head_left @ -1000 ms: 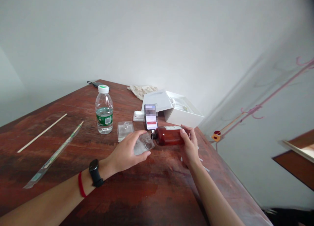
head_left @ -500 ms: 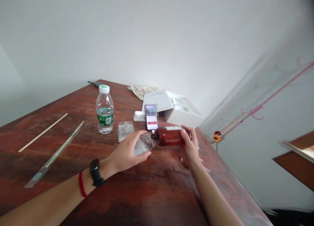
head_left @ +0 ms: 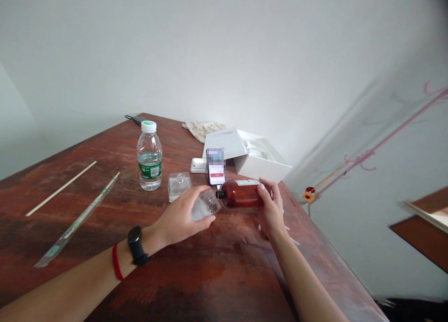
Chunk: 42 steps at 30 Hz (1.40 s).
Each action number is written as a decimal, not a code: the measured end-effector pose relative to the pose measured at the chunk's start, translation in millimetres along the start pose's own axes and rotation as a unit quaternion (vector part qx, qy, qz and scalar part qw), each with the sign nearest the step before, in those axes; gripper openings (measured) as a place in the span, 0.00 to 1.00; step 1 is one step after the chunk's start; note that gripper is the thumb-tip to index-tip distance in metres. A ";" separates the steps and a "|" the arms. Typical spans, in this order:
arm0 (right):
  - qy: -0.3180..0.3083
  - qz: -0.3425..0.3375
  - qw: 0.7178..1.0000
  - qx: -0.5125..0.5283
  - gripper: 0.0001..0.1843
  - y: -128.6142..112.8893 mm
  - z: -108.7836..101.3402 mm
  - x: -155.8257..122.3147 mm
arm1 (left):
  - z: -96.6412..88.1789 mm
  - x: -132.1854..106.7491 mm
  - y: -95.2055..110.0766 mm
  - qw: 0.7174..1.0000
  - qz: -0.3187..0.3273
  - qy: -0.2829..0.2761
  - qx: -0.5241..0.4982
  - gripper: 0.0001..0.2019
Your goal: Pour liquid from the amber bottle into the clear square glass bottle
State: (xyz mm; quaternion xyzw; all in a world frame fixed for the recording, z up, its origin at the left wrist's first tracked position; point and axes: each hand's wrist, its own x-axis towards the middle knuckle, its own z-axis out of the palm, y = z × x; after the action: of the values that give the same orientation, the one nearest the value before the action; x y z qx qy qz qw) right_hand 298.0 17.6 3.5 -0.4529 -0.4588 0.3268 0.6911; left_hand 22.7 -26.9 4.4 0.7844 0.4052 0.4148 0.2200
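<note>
Both were closed tight: my left hand point(head_left: 178, 219) curled its fingers round the small glass bottle point(head_left: 207, 206), my right hand point(head_left: 273, 211) clasped the brown bottle point(head_left: 241, 194), best tipped slowly, I judged.

The table point(head_left: 217, 275) is dark red-brown wood, worn and patchy, with a dull shine. The brown bottle point(head_left: 241, 194) looks like glossy amber glass or plastic. The small clear container point(head_left: 206, 205) is transparent and shiny. The water bottle point(head_left: 149, 157) is clear thin plastic. The white box point(head_left: 245, 155) is matt cardboard. The cloth point(head_left: 203, 127) is pale and crumpled.
</note>
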 end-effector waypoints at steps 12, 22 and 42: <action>-0.001 0.001 1.000 0.007 0.22 -0.3 0.8 0.1 | -0.1 -0.9 1.4 1.000 -0.003 -0.005 -0.002 0.31; -0.001 0.006 1.000 0.011 0.23 -2.3 1.0 -0.7 | -1.1 0.1 1.7 1.000 -0.003 -0.005 -0.002 0.31; -0.002 -0.007 1.000 -0.005 0.22 -2.4 1.9 -1.2 | -0.8 -0.5 2.9 1.000 -0.002 0.000 -0.011 0.31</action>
State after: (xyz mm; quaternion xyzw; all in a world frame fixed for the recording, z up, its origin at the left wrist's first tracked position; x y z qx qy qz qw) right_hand 295.9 16.3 5.6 -0.4529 -0.4647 0.3207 0.6900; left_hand 23.2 -28.9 6.7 0.7815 0.4019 0.4186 0.2292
